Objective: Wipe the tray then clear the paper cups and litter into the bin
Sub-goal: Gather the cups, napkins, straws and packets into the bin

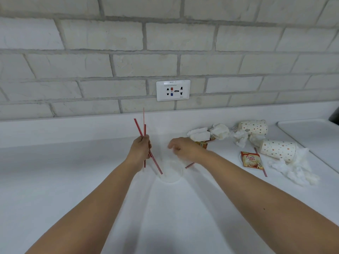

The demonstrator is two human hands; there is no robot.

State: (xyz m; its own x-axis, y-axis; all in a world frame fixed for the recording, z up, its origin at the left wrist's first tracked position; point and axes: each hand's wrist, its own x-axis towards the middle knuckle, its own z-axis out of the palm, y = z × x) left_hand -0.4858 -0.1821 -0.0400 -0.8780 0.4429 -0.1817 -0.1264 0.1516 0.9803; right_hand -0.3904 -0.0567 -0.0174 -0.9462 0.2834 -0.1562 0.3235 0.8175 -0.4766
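Smooth white counter (55, 171), left hand (140, 150) grips thin striped straws (138, 128)

Two bare arms of a person, pictured by a head-worn camera. The left forearm (102, 198) and the right forearm (256, 195) were uncovered from the wrist down to the lower edge of the picture, both slim and smooth, and looked broader toward the elbow under the wide-angle lens. One small dark spot (264, 208) marked the upper side of the right forearm. The left hand (140, 149) and the right hand (183, 148) were likewise bare at wrist and fingers; the nails were too small to make out.
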